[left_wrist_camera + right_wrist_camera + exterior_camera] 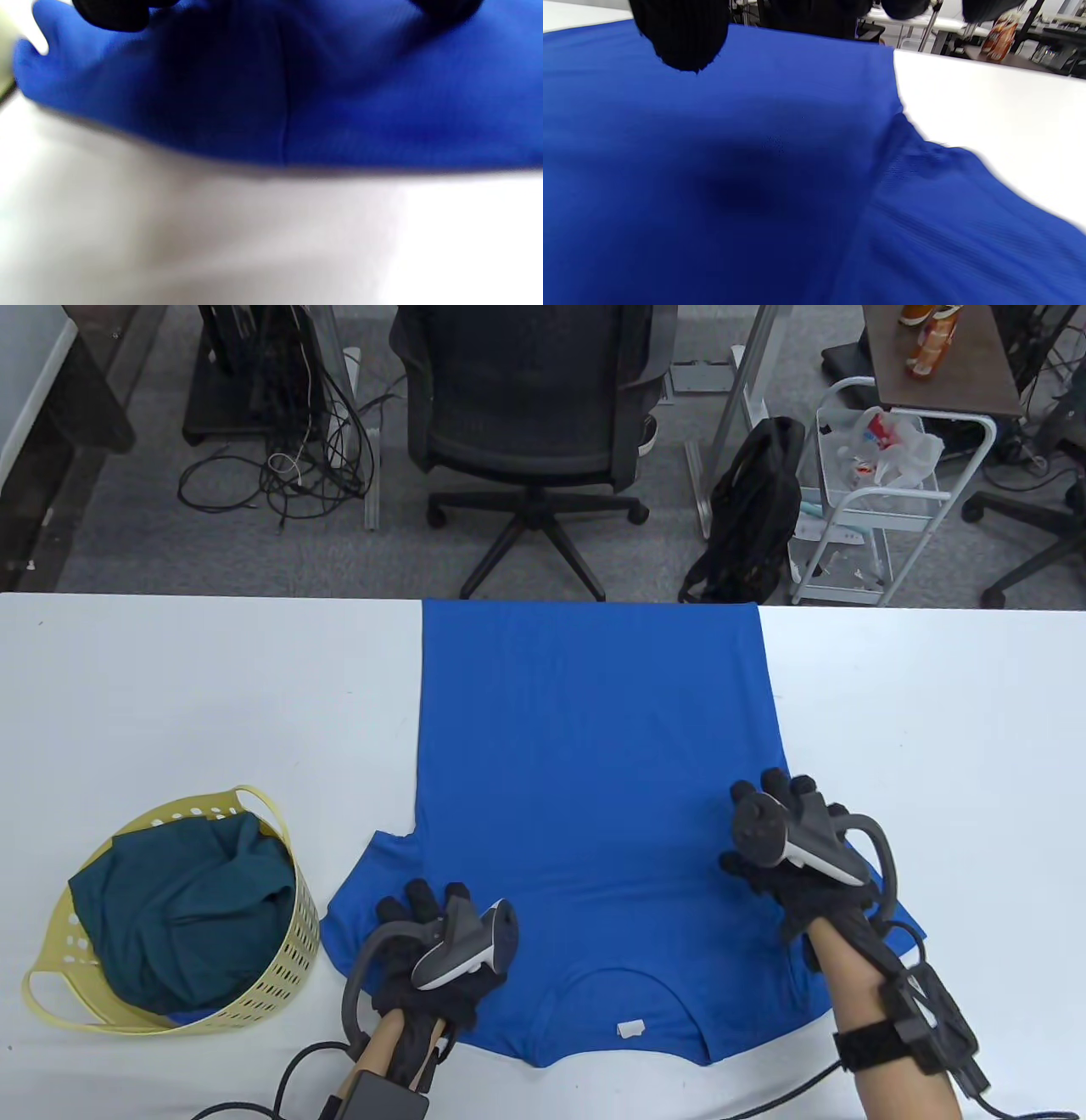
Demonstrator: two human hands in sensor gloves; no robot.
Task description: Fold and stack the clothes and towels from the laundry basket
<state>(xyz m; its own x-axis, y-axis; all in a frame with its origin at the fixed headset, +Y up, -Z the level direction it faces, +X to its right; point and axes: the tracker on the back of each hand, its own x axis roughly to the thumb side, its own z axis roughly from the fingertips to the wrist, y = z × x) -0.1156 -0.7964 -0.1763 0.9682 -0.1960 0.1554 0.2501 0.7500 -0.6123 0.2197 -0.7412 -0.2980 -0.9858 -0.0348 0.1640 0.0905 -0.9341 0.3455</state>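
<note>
A bright blue T-shirt (585, 780) lies flat on the white table (933, 712), collar and white label toward me, hem at the far edge. My left hand (424, 912) rests on its left shoulder near the sleeve, fingers fairly straight. My right hand (776, 806) rests on the right shoulder with fingers spread. In the left wrist view black fingertips (110, 15) sit over blurred blue cloth (339, 106). In the right wrist view a fingertip (681, 42) hangs over the smooth shirt (734, 169). A yellow laundry basket (280, 976) at the left holds a dark teal garment (187, 908).
Beyond the table's far edge stand an office chair (526, 398), a black backpack (755, 509) and a white wire cart (874, 509). Glove cables trail off the near edge by both wrists. White tabletop shows on both sides of the shirt.
</note>
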